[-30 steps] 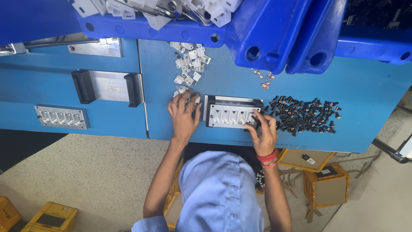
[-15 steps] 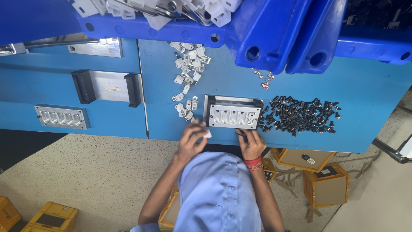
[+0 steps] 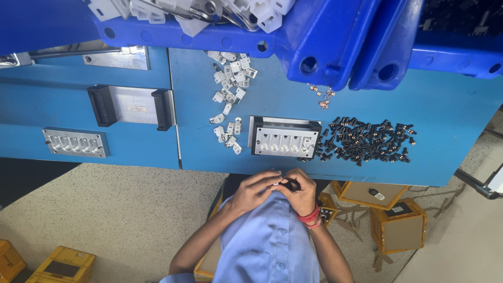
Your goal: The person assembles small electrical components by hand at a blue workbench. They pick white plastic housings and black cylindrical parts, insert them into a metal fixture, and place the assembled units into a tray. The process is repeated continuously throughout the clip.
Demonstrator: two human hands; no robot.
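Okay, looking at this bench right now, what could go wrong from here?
1. Both hands, left hand and right hand, pinch a small white part and a black part past the blue table edge, above the floor; a slip could drop them.
2. The pile of black parts lies near the table's front edge, so a sweeping hand might knock some off.
3. White clips lie loose beside the metal fixture and could scatter.

Blue workbench (image 3: 450,112) seen from above, metal jig with a row of round holes (image 3: 284,138) near its front edge, heap of small black parts (image 3: 367,140) just right of it, scattered white plastic pieces (image 3: 229,94) left, second jig (image 3: 76,142) far left, black-ended metal plate (image 3: 131,105) behind it.
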